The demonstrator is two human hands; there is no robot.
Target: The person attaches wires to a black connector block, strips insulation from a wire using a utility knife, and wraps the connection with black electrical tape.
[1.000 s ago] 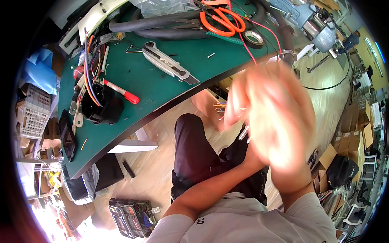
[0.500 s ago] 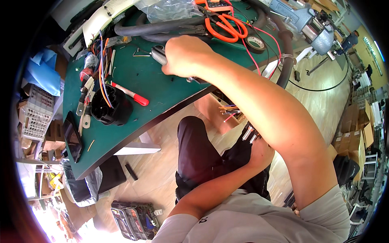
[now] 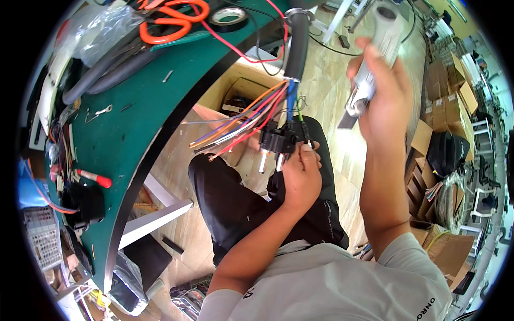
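My left hand (image 3: 302,176) is above my lap, closed at the right edge of a black connector (image 3: 277,140) with silver metal pins pointing down. Blue wires run from the connector up into a thick black cable (image 3: 297,51). A fan of loose coloured wires (image 3: 235,125) spreads out to the connector's left. To the right, over the floor, my right hand (image 3: 385,88) is raised and wrapped round a grey metal utility knife (image 3: 369,69). Motion blurs the knife, and its flat dark tip points down toward the lower left.
The green tabletop (image 3: 134,107) curves along the left. On it lie orange-handled scissors (image 3: 168,27), black tape (image 3: 228,17), a red-and-white marker (image 3: 95,177) and a black round housing (image 3: 85,206). An open wooden box (image 3: 214,99) sits beneath the edge. Cardboard boxes (image 3: 450,112) line the right.
My right hand has swung from the tabletop to the far right, carrying the grey knife. The view has turned right, and the connector in my left hand now shows fully.
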